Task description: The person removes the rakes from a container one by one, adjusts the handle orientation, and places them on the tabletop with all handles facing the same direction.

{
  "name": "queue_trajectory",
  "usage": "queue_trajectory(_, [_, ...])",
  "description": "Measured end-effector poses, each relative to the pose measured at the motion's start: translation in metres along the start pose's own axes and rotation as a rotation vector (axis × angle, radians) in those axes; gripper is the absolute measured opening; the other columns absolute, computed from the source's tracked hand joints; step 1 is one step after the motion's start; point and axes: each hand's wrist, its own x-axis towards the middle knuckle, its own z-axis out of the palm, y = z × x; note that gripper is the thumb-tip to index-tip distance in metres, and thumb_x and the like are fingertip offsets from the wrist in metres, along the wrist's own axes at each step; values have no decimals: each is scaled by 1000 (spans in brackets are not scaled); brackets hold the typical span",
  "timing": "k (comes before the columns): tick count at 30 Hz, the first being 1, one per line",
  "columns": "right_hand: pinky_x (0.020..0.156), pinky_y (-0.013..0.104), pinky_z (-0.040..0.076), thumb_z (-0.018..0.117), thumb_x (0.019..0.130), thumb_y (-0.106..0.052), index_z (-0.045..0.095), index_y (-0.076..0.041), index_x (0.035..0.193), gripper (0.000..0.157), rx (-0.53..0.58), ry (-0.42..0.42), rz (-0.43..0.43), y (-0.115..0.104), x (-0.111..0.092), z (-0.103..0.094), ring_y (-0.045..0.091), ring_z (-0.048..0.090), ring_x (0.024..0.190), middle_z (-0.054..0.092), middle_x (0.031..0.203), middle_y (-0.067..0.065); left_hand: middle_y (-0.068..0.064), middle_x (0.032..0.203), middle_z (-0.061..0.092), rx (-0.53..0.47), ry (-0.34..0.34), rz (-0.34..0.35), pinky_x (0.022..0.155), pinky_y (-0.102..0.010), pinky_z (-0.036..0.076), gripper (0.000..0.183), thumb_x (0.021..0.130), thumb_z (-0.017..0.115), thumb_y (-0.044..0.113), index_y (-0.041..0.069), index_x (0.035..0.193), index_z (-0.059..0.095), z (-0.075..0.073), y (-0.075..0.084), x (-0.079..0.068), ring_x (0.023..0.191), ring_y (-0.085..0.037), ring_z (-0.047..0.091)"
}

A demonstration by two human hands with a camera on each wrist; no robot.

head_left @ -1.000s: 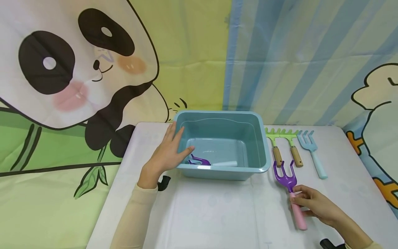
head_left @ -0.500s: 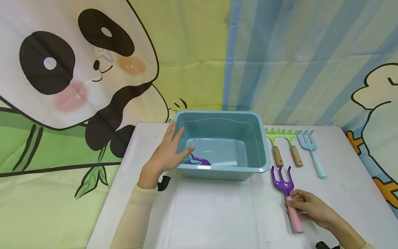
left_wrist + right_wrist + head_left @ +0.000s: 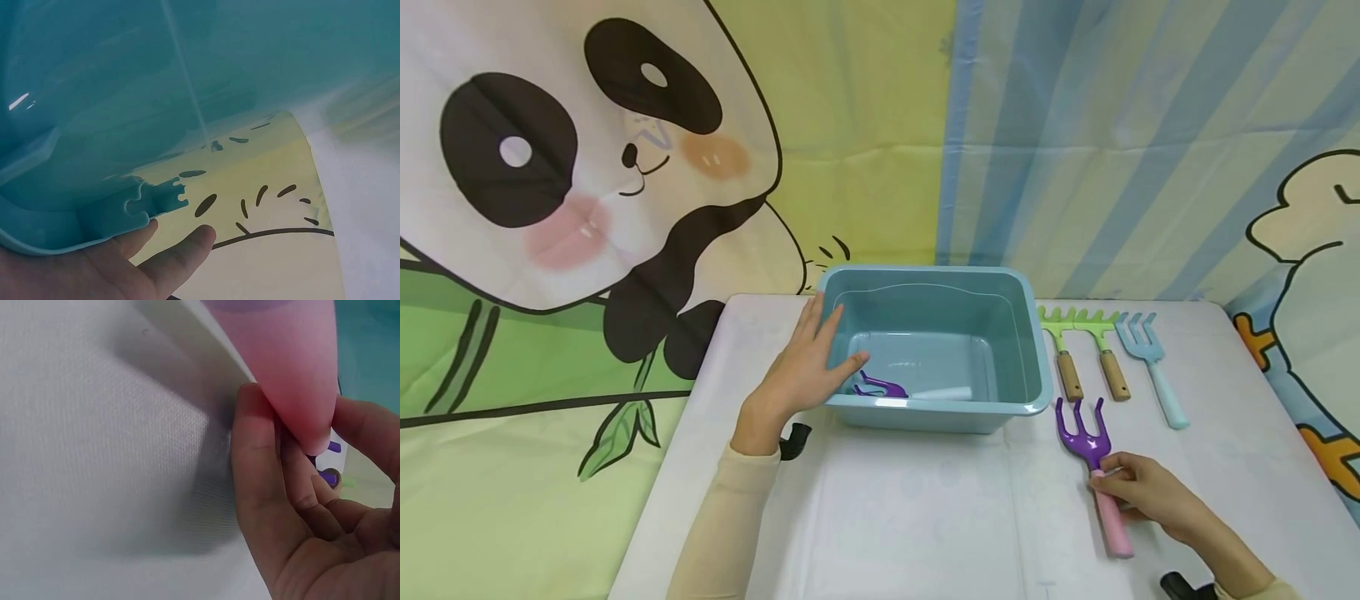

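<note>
My left hand (image 3: 801, 367) rests on the left rim of a blue plastic tub (image 3: 936, 419), its fingers spread. The left wrist view shows that hand's fingers (image 3: 178, 259) against the tub's edge. Inside the tub lies a small tool with purple prongs (image 3: 883, 388) and a pale handle, partly hidden by the front wall. To the right of the tub, my right hand (image 3: 1157, 497) holds a hand fork (image 3: 1111, 517) by its pink handle, purple tines pointing away from me. Thumb and fingers pinch that handle in the right wrist view.
Two green hand rakes (image 3: 1069, 375) (image 3: 1114, 377) with wooden handles lie right of the tub. Beside them is a light blue hand fork (image 3: 1163, 387). All stand on a white-covered table (image 3: 917, 517), backed by a printed curtain (image 3: 880, 150).
My right hand has shifted slightly left and toward me with the pink-handled hand fork, bringing its tines away from the green rakes. My left hand and the tub stay put.
</note>
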Motion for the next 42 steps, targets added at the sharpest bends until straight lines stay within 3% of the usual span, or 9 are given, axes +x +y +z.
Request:
queue_trajectory(10, [60, 35, 55, 74, 92, -22, 56, 11, 112, 42, -183, 87, -34, -7, 2, 5, 21, 57, 74, 59, 84, 6, -6, 167, -10, -4, 12, 10, 114, -55, 25, 96, 93, 43, 74, 13, 161, 18, 0, 0, 0, 151, -21, -12])
queue_trajectory(22, [59, 32, 54, 77, 89, -25, 56, 10, 109, 45, -259, 122, -19, -13, 5, 7, 19, 58, 70, 59, 83, 5, -7, 167, -10, -1, 14, 10, 114, -56, 25, 96, 93, 43, 74, 11, 161, 19, 1, -1, 0, 151, -22, -11])
queue_trajectory(31, [60, 34, 56, 77, 89, -27, 58, 4, 102, 39, -282, 122, -21, -20, 3, 1, 19, 60, 70, 60, 81, 5, -7, 167, -9, 5, 9, 5, 113, -56, 26, 97, 93, 42, 75, 11, 161, 19, 0, 0, 0, 151, -19, -14])
queue_trajectory(37, [62, 34, 58, 73, 92, -22, 58, 7, 109, 36, -259, 111, -100, -42, 2, -16, 23, 63, 73, 62, 86, 9, -7, 167, -10, 5, 3, 0, 113, -57, 26, 97, 93, 43, 74, 11, 161, 18, -1, 2, 0, 149, -14, -18])
queue_trajectory(42, [64, 34, 59, 72, 94, -24, 57, 10, 115, 43, -299, 108, -211, -80, -3, -31, 26, 66, 78, 64, 91, 12, -7, 167, -10, 12, -3, -4, 113, -57, 27, 98, 92, 42, 75, 10, 161, 18, -1, 1, 0, 149, -14, -18])
